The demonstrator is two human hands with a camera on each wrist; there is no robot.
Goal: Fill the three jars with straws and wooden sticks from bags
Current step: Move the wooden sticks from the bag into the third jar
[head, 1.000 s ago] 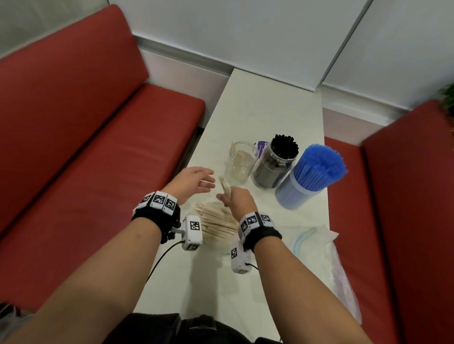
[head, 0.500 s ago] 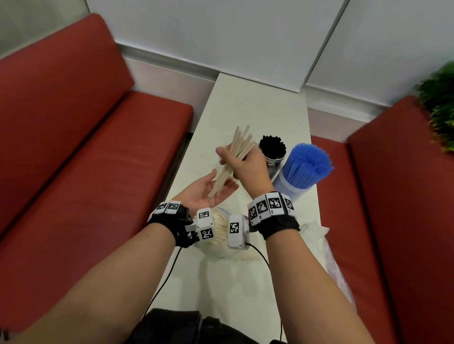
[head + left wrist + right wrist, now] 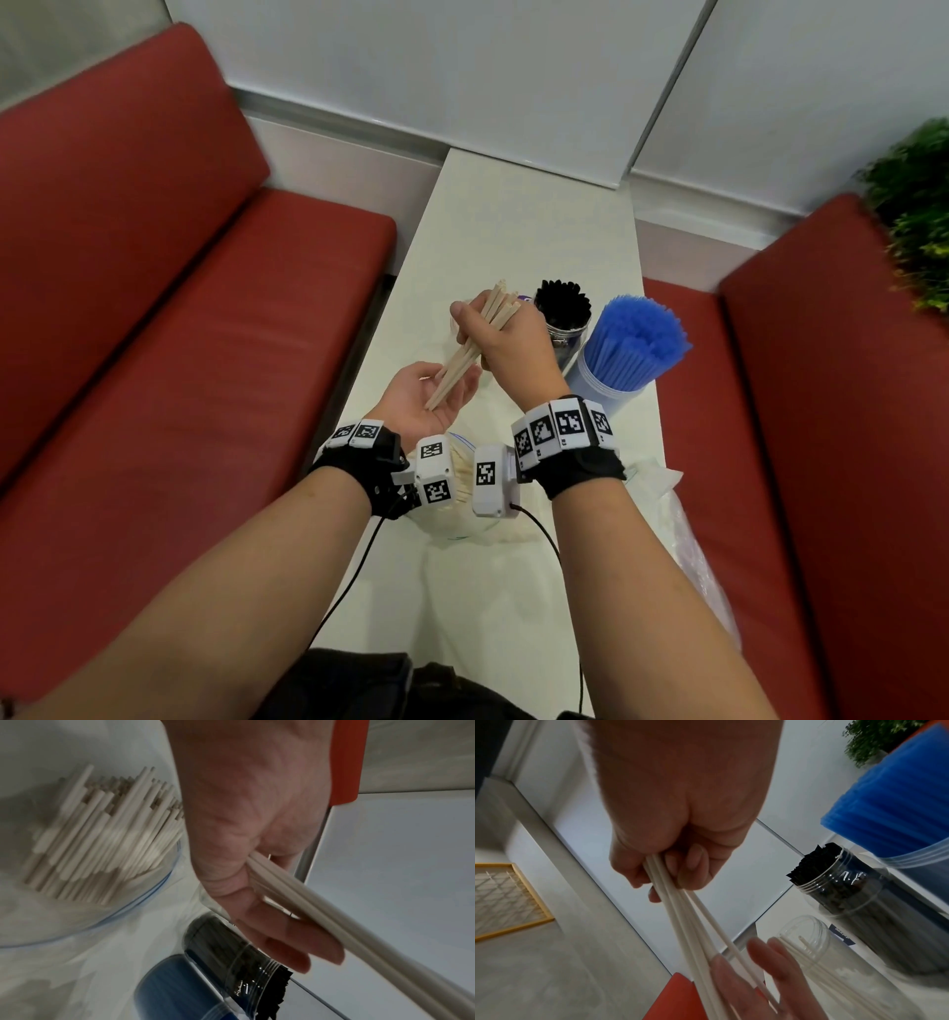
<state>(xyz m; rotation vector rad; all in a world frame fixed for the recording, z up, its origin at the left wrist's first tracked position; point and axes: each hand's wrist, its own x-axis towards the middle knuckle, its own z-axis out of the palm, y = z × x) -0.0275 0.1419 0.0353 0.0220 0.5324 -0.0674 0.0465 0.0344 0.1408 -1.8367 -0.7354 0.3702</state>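
Nowhere readable writing, right hand (image 3: 506,336) gripping sticks (image 3: 464,354)

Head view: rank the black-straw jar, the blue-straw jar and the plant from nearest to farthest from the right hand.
1. Black-straw jar: just right of the right hand, almost touching it on the table.
2. Blue-straw jar: farther right, beyond the black one.
3. Plant: far right, past the red bench.
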